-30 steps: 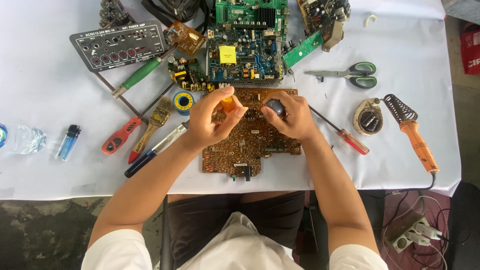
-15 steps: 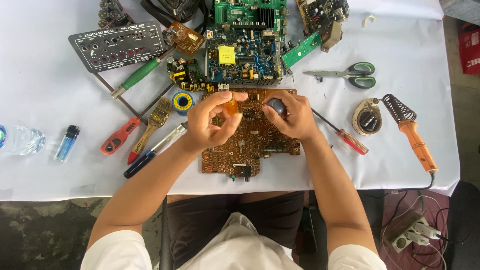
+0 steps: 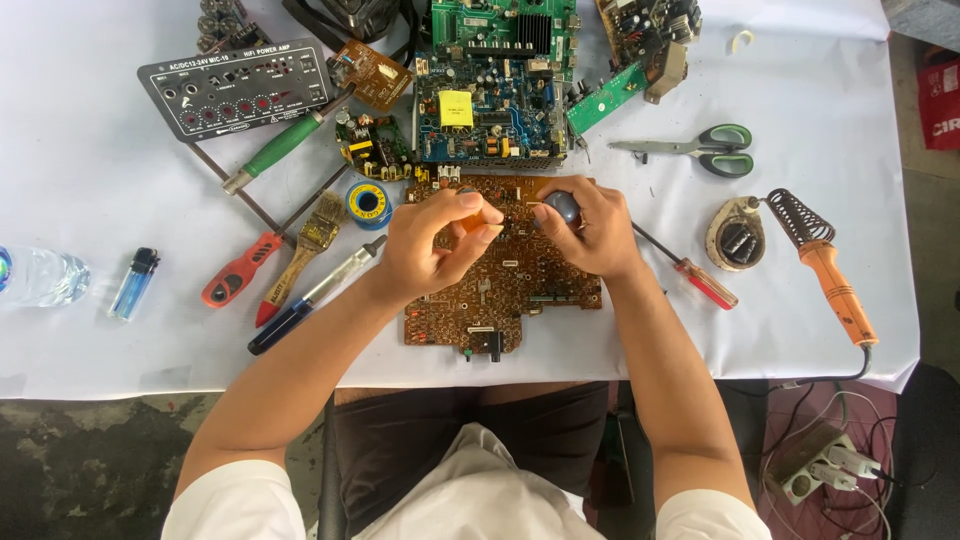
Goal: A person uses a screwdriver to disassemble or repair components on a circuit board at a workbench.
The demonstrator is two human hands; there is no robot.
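The left hand (image 3: 435, 240) is curled over the brown circuit board (image 3: 500, 290), its thumb and fingertips pinched on a small orange piece (image 3: 470, 222) whose kind is too small to tell. At nine o'clock of that hand, far out on the white surface (image 3: 120, 360), lie a clear plastic bottle (image 3: 40, 277) and a blue lighter (image 3: 133, 284) just beside it. Nearer, still at nine o'clock, a red-handled tool (image 3: 238, 270), a brush (image 3: 300, 250) and a dark pen-like tool (image 3: 310, 297) lie close together, with a blue solder spool (image 3: 368, 203) at ten o'clock and a green-handled screwdriver (image 3: 275, 150) beyond it. At twelve o'clock of the brown board sits a blue circuit board (image 3: 490, 115), touching its far edge. The right hand (image 3: 590, 225) rests on the brown board at about one o'clock of its middle, fingers closed around a dark rounded knob (image 3: 563, 207). A red-handled screwdriver (image 3: 695, 277) lies at three o'clock, scissors (image 3: 700, 147) at one o'clock, and an orange-handled soldering iron (image 3: 835, 285) farther out at three o'clock.
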